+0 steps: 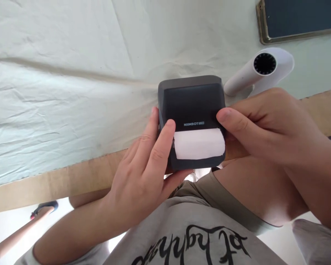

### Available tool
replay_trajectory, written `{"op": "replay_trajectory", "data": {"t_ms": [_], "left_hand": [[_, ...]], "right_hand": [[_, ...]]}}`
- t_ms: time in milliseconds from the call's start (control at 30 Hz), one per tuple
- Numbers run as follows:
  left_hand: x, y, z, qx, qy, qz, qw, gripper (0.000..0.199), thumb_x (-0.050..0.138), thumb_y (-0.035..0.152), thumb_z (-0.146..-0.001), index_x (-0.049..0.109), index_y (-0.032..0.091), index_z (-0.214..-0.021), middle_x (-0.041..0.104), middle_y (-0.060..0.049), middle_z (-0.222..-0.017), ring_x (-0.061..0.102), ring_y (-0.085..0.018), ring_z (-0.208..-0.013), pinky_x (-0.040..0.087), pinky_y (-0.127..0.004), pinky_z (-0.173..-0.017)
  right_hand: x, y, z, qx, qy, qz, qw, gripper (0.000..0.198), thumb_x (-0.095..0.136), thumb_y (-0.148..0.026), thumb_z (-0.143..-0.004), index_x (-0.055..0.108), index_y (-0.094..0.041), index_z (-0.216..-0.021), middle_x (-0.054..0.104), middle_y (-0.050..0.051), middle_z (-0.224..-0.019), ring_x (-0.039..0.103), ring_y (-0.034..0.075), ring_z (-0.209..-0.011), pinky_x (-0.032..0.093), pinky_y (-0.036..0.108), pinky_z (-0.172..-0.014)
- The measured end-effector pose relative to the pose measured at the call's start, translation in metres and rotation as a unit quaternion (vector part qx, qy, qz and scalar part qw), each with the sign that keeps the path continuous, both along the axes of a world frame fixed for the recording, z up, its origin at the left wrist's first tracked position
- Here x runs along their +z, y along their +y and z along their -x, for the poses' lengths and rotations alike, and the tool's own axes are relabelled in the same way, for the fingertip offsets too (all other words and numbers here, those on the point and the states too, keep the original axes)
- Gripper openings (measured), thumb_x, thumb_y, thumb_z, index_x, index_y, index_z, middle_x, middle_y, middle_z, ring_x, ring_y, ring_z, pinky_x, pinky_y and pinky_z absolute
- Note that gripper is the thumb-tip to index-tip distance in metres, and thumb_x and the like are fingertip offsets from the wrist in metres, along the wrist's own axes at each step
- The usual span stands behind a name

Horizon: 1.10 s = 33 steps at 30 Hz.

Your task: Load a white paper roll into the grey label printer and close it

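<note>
A dark grey label printer (193, 105) marked NIIMBOT is held between my two hands, over the near edge of the table. A strip of white label paper (200, 144) shows across its lower front. My left hand (143, 162) grips the printer's left side, two fingers along the edge and the thumb under the bottom. My right hand (267, 125) holds the right side, its thumb on the front face beside the paper. The fingers of the right hand behind the printer are hidden.
Just beyond my right hand lies a white handheld device (241, 76) with a round black opening. A phone-like dark slab with a gold-brown rim (260, 22) rests at the far right. A pale wrinkled cloth (71, 92) covers the table, whose wooden edge (57, 184) is bare. Another person's foot (45, 209) shows below left.
</note>
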State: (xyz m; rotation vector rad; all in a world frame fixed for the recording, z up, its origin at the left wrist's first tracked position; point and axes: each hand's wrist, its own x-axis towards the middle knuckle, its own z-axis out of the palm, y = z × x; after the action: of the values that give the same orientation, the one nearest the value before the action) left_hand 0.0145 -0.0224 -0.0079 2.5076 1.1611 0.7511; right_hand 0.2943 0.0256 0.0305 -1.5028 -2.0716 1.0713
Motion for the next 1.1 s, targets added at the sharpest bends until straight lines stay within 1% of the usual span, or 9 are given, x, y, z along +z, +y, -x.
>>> {"op": "replay_trajectory", "data": {"t_ms": [100, 233, 367, 567, 633, 733, 833, 967, 1100], "left_hand": [[-0.005, -0.002, -0.001, 0.003, -0.014, 0.001, 1.0, 0.1, 0.075, 0.049, -0.123, 0.017, 0.024, -0.2, 0.061, -0.025, -0.185, 0.069, -0.045, -0.166, 0.074, -0.055, -0.126], [-0.007, -0.001, -0.005, 0.02, -0.012, -0.028, 0.999, 0.106, 0.077, 0.048, -0.123, 0.012, 0.017, -0.2, 0.062, -0.028, -0.182, 0.073, -0.043, -0.163, 0.076, -0.049, -0.122], [-0.005, 0.0, -0.006, 0.015, -0.01, 0.008, 1.0, 0.106, 0.069, 0.053, -0.126, 0.001, 0.023, -0.201, 0.062, -0.022, -0.185, 0.073, -0.041, -0.163, 0.075, -0.051, -0.124], [-0.007, 0.001, -0.005, 0.012, -0.012, -0.036, 0.999, 0.101, 0.07, 0.054, -0.125, 0.016, 0.01, -0.198, 0.067, -0.031, -0.177, 0.078, -0.04, -0.157, 0.074, -0.047, -0.123], [-0.005, 0.001, -0.005, 0.013, -0.006, -0.023, 1.0, 0.102, 0.07, 0.054, -0.125, 0.014, 0.012, -0.199, 0.067, -0.029, -0.178, 0.079, -0.041, -0.156, 0.074, -0.049, -0.123], [-0.001, 0.001, -0.005, 0.014, -0.004, -0.002, 1.0, 0.1, 0.067, 0.056, -0.126, 0.011, 0.016, -0.199, 0.073, -0.025, -0.173, 0.085, -0.042, -0.146, 0.077, -0.05, -0.116], [0.002, 0.003, -0.006, 0.03, 0.007, 0.011, 0.999, 0.088, 0.059, 0.057, -0.129, 0.019, 0.02, -0.198, 0.081, -0.021, -0.164, 0.091, -0.038, -0.132, 0.079, -0.048, -0.108], [0.001, 0.007, -0.007, 0.028, 0.005, -0.013, 1.0, 0.079, 0.058, 0.061, -0.129, 0.034, 0.015, -0.189, 0.084, -0.021, -0.159, 0.092, -0.034, -0.129, 0.079, -0.043, -0.106], [-0.005, 0.008, -0.006, 0.016, -0.001, -0.013, 1.0, 0.08, 0.061, 0.061, -0.128, 0.036, 0.012, -0.185, 0.084, -0.023, -0.157, 0.092, -0.034, -0.128, 0.077, -0.042, -0.106]], "right_hand": [[0.002, 0.0, 0.004, -0.015, -0.01, -0.019, 1.0, 0.112, 0.021, -0.107, -0.107, 0.035, -0.011, -0.051, 0.024, 0.003, -0.046, 0.022, -0.003, -0.044, 0.012, 0.019, -0.039], [0.001, -0.001, 0.007, -0.024, -0.001, 0.013, 1.0, 0.114, 0.019, -0.114, -0.1, 0.034, -0.013, -0.05, 0.026, 0.004, -0.045, 0.027, -0.002, -0.041, 0.015, 0.019, -0.037], [-0.001, -0.002, 0.009, -0.036, -0.012, 0.017, 0.999, 0.113, 0.023, -0.113, -0.101, 0.032, -0.013, -0.051, 0.026, 0.004, -0.045, 0.029, -0.001, -0.041, 0.015, 0.02, -0.037], [-0.004, -0.004, 0.005, -0.044, -0.031, 0.006, 0.999, 0.115, 0.022, -0.117, -0.098, 0.036, -0.012, -0.052, 0.028, 0.004, -0.046, 0.028, 0.0, -0.042, 0.016, 0.021, -0.037], [-0.004, -0.005, 0.004, -0.048, -0.033, 0.008, 0.998, 0.115, 0.022, -0.117, -0.098, 0.037, -0.012, -0.053, 0.03, 0.004, -0.047, 0.028, 0.0, -0.042, 0.017, 0.021, -0.038], [-0.002, -0.004, 0.005, -0.049, -0.026, 0.007, 0.998, 0.114, 0.023, -0.116, -0.099, 0.033, -0.012, -0.052, 0.029, 0.004, -0.047, 0.028, 0.0, -0.042, 0.017, 0.021, -0.038], [0.0, -0.003, 0.006, -0.038, -0.03, 0.001, 0.999, 0.114, 0.022, -0.116, -0.099, 0.036, -0.013, -0.052, 0.03, 0.005, -0.047, 0.031, 0.001, -0.043, 0.018, 0.021, -0.038], [0.001, -0.004, 0.002, -0.008, -0.051, -0.013, 0.999, 0.112, 0.021, -0.112, -0.103, 0.044, -0.013, -0.056, 0.038, 0.004, -0.05, 0.035, 0.001, -0.045, 0.024, 0.022, -0.04], [-0.001, -0.005, -0.002, 0.009, -0.068, -0.021, 0.997, 0.113, 0.019, -0.115, -0.101, 0.047, -0.014, -0.059, 0.042, 0.005, -0.052, 0.036, 0.001, -0.046, 0.026, 0.023, -0.042]]}}
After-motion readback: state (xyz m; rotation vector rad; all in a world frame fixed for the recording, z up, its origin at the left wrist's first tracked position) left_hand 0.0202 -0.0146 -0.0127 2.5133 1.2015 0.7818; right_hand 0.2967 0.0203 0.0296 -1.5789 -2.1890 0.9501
